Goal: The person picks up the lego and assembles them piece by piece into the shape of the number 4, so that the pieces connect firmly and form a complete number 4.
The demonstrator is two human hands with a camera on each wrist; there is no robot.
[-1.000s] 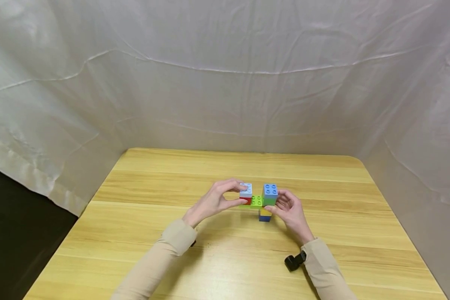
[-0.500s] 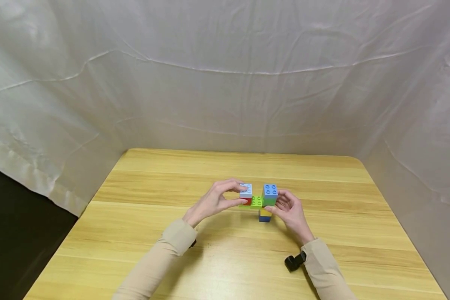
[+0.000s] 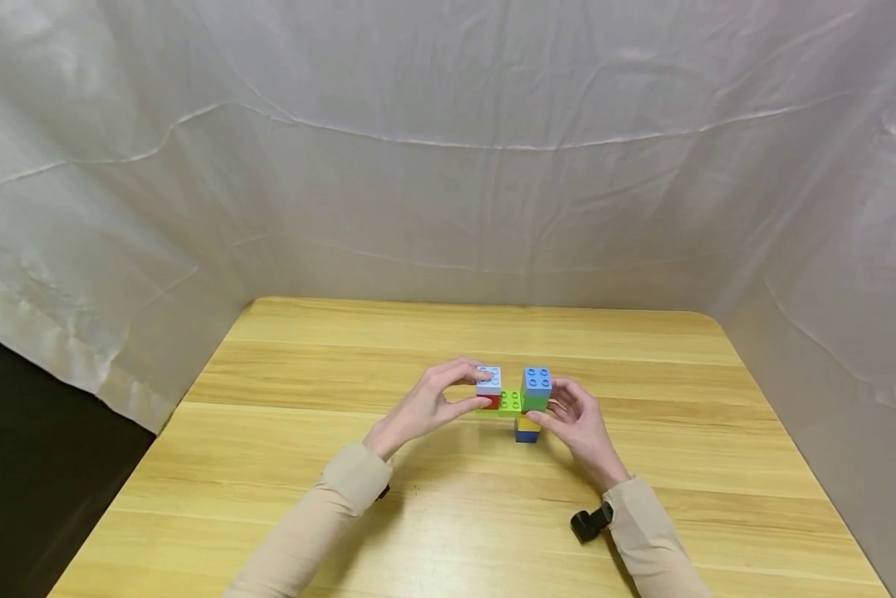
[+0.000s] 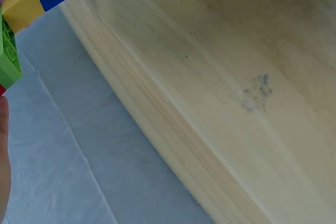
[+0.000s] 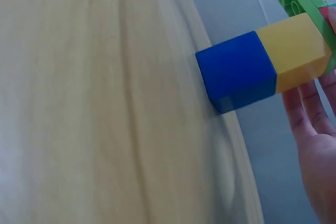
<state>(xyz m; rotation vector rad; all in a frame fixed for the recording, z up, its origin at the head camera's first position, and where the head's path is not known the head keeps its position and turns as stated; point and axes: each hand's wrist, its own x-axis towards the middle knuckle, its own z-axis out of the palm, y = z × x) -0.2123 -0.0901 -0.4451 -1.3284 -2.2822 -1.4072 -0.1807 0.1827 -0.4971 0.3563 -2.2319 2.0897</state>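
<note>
A toy brick structure stands on the table, its dark blue brick [image 5: 239, 72] at the bottom under a yellow brick [image 5: 294, 51]. Across these lies a lime green studded piece [image 3: 511, 403]. On its left end sit a red brick [image 3: 495, 403] and a pale blue brick [image 3: 495, 385]. A green brick [image 3: 535, 404] topped by a blue brick [image 3: 537, 383] rises on the right. My left hand [image 3: 427, 404] pinches the left stack, forefinger over the pale blue brick, thumb at the red one. My right hand [image 3: 585, 425] holds the right stack, thumb in front, fingers curled behind.
The wooden table [image 3: 268, 357] reaches back to a pale grey curtain [image 3: 485, 208] that also hangs at both sides. A black wrist camera [image 3: 589, 524] sticks out from the right sleeve above the tabletop. Small dark specks [image 4: 257, 92] mark the wood.
Both hands keep their hold on the toy brick structure, which stays in place. The right wrist with its camera has shifted very slightly.
</note>
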